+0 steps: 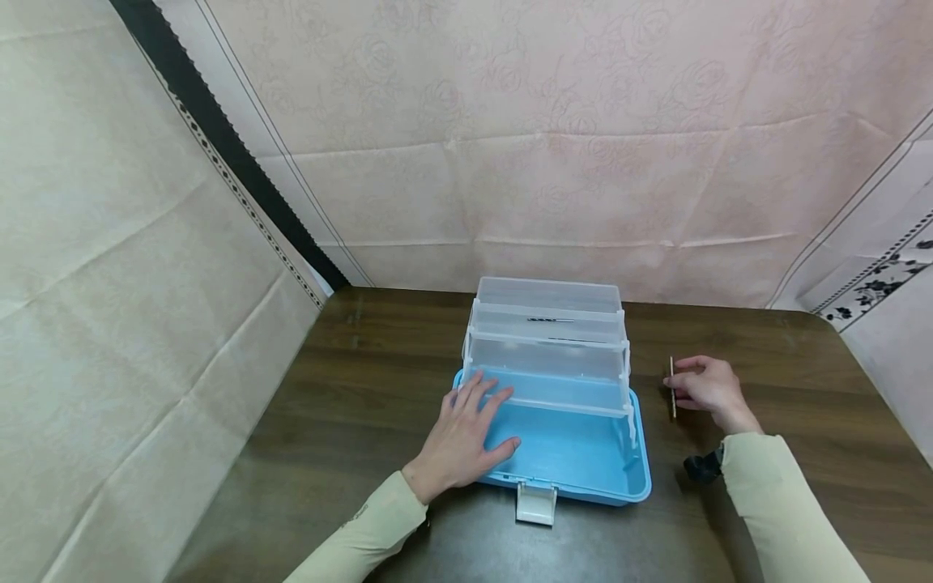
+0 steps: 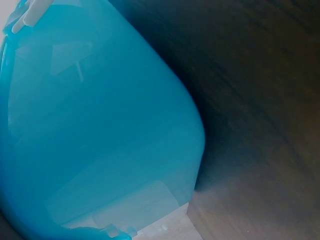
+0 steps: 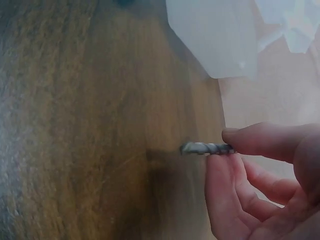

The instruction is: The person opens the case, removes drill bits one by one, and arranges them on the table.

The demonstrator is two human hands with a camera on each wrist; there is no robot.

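Observation:
A drill bit (image 3: 205, 148) with a spiral flute is pinched between the thumb and fingers of my right hand (image 1: 709, 387), to the right of the box. In the head view the bit (image 1: 673, 397) points roughly front to back above the table. My left hand (image 1: 462, 433) lies over the left rim of a blue toolbox (image 1: 568, 453), its fingers spread. The box is open, with clear trays (image 1: 547, 352) raised in steps at its back. A dark, thin bit (image 1: 550, 320) lies in an upper tray. The left wrist view shows mostly the box's blue side (image 2: 105, 110).
A white latch (image 1: 536, 504) hangs from the box's front edge. Brown wood-grain table top (image 1: 350, 437) surrounds the box. Patterned cloth (image 1: 554, 186) hangs behind the table, with more on both sides. A black watch-like item (image 1: 703, 467) sits on the right wrist.

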